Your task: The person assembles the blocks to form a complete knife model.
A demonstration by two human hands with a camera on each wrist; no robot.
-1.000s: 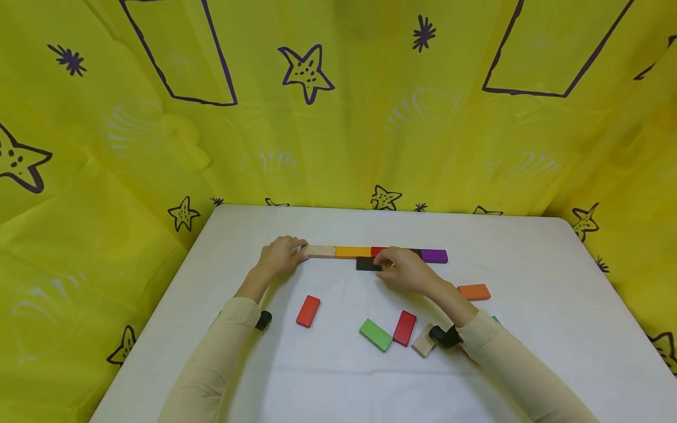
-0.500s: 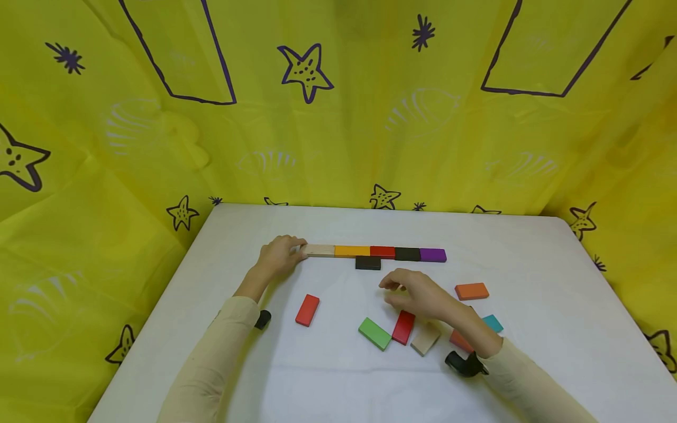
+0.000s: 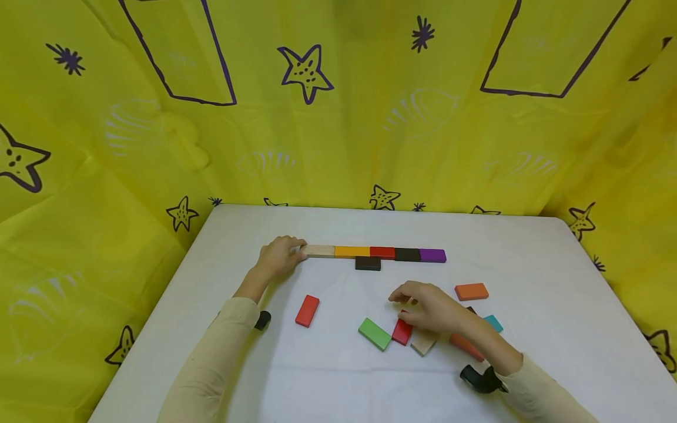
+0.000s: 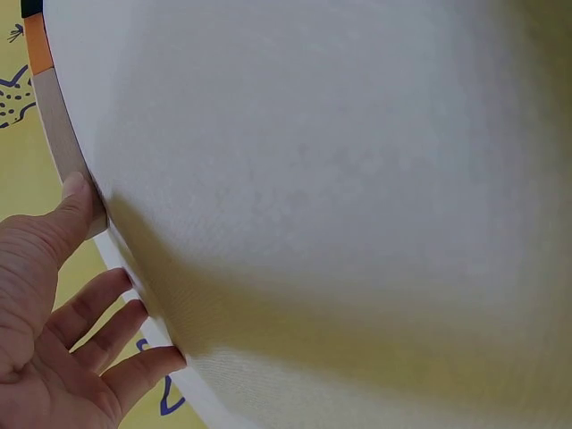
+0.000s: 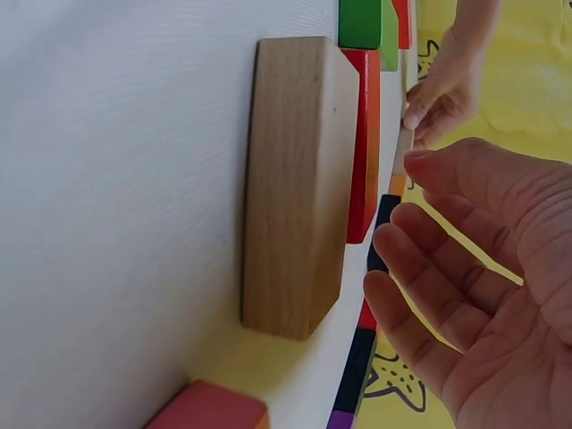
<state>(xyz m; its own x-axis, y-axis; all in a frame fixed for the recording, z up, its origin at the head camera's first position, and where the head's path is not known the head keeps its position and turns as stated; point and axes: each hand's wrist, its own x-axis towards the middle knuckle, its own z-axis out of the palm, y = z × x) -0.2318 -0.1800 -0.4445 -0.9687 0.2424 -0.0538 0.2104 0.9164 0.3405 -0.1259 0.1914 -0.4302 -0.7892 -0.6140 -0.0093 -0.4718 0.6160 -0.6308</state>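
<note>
My left hand [image 3: 278,255] pinches the left end of a plain wooden block [image 3: 319,251], with the thumb on its near side in the left wrist view. That block starts a row with a yellow-orange block [image 3: 351,252], a red one, a black one and a purple block [image 3: 433,255]. Against the row's near side lies another black block [image 3: 368,263]. My right hand [image 3: 433,305] holds nothing, its fingers parted and loosely bent. It hovers above a loose red block [image 3: 401,335] and a tan wooden block [image 5: 286,179], partly covering both in the head view.
Loose blocks lie nearer on the white table [image 3: 328,388]: a red block [image 3: 307,311] at left, a green block [image 3: 375,334] touching the red one, and an orange block [image 3: 472,291], a teal block [image 3: 494,322] and a reddish block [image 3: 466,346] at right. Yellow patterned cloth [image 3: 338,147] surrounds the table.
My right hand has let go of the black block below the row and moved back toward the near right, over the loose blocks. The left hand has stayed at the row's end.
</note>
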